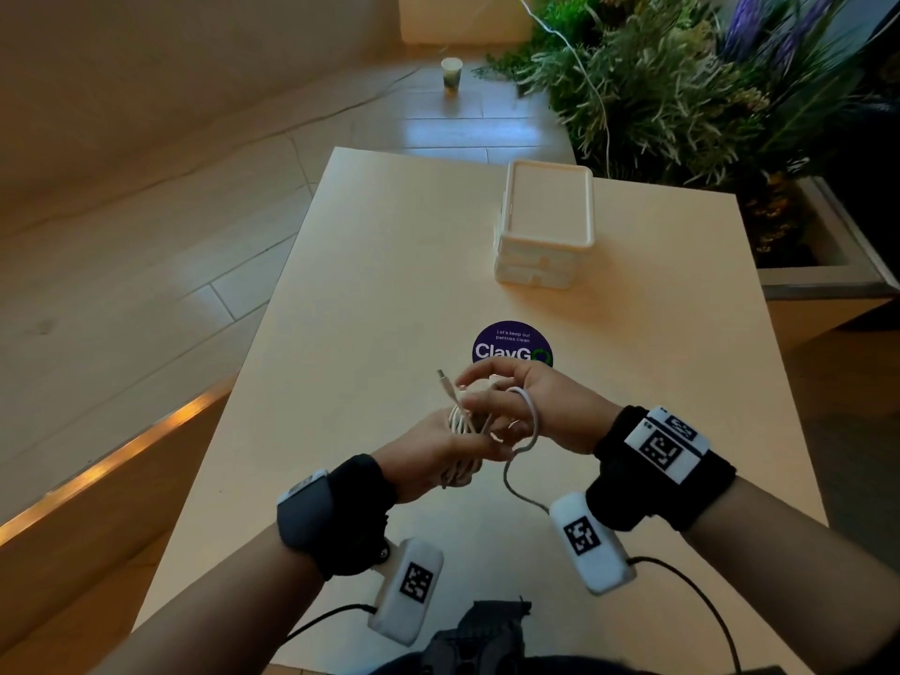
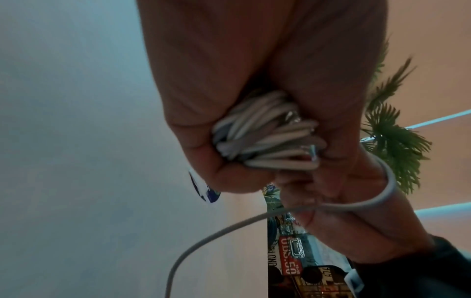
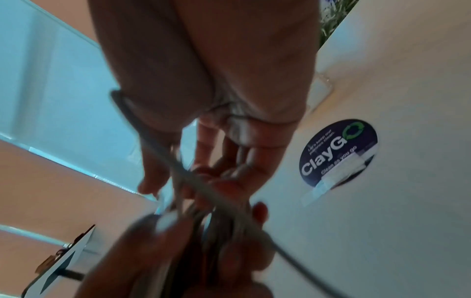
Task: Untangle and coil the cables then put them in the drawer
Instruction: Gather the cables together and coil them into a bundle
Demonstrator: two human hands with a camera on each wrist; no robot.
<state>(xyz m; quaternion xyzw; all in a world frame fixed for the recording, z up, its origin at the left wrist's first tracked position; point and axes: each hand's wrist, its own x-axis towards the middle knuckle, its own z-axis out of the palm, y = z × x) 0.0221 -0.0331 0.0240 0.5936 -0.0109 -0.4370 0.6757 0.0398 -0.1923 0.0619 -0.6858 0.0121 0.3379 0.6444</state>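
Observation:
A white cable (image 1: 460, 421) is gathered into a bundle of loops above the near middle of the table (image 1: 380, 265). My left hand (image 1: 450, 445) grips the bundle from below; the loops (image 2: 265, 139) fill its fist in the left wrist view. My right hand (image 1: 492, 397) is just above it, fingers spread, with one strand (image 1: 533, 421) looped round them and pinched near the bundle. One connector (image 1: 442, 377) sticks up to the left. A loose strand (image 1: 511, 484) hangs down toward the table. The small cream drawer unit (image 1: 545, 226) stands at the far right, its drawers shut.
A round purple sticker (image 1: 512, 345) lies on the table just beyond my hands. A planter with green plants (image 1: 682, 99) stands off the far right edge. A paper cup (image 1: 451, 75) sits on the floor beyond the table.

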